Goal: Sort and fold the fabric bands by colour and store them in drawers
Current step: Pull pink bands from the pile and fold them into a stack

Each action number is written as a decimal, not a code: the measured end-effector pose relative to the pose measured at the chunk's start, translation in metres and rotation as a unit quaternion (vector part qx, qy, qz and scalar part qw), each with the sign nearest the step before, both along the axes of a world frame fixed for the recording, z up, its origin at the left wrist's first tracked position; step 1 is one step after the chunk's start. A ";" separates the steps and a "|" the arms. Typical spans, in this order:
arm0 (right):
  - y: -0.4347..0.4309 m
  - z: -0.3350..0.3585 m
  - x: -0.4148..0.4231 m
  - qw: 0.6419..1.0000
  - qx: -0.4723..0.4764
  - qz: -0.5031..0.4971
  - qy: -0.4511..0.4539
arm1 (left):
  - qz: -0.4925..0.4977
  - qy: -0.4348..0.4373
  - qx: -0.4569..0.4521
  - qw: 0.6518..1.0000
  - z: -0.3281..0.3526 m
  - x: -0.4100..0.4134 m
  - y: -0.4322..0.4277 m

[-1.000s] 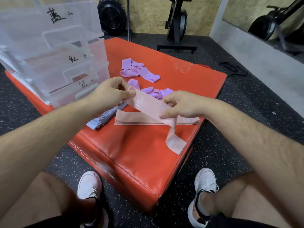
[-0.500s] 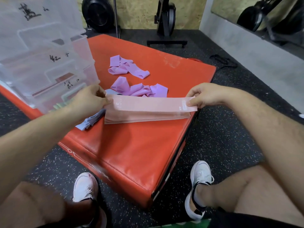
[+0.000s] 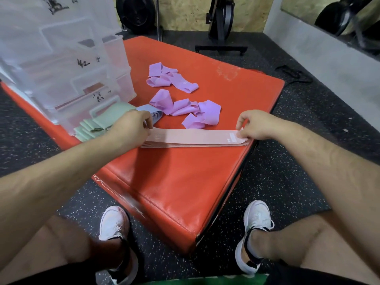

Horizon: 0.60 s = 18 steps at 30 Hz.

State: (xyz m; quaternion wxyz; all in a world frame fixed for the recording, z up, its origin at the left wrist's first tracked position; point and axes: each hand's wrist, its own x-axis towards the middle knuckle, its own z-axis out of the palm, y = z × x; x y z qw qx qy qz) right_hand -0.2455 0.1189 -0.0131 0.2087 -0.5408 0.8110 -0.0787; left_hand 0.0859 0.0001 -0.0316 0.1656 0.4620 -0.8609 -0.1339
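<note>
A flat stack of pink bands [image 3: 193, 138] lies across the red padded box [image 3: 174, 182], reaching its right edge. My left hand [image 3: 131, 126] pinches the top band's left end and my right hand [image 3: 255, 125] pinches its right end, holding it stretched flat on the stack. Loose purple bands lie behind in two heaps, a near heap [image 3: 189, 110] and a far heap [image 3: 170, 78]. Folded blue bands [image 3: 153, 114] peek out behind my left hand. Green bands [image 3: 96, 124] lie at the foot of the clear drawer unit [image 3: 67, 64].
The drawer unit stands at the box's left rear, with handwritten labels on its fronts. The box's front and right edges drop to a speckled black floor. My knees and white shoes are below. Gym equipment stands at the back.
The pink band hung twisted between my hands a second ago. It has been pulled straight and lowered flat onto the pink stack, with my right hand moved out to the band's right end.
</note>
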 end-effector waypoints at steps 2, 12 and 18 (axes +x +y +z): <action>0.000 -0.001 0.003 1.000 -0.002 0.008 0.012 | -0.007 0.002 -0.004 1.000 -0.005 0.002 -0.003; 0.001 -0.004 0.005 1.000 0.001 0.007 0.027 | 0.006 -0.051 -0.025 0.998 -0.026 0.000 -0.012; 0.003 -0.003 0.003 0.999 0.015 -0.032 0.028 | 0.003 -0.106 -0.106 0.989 -0.025 -0.007 -0.001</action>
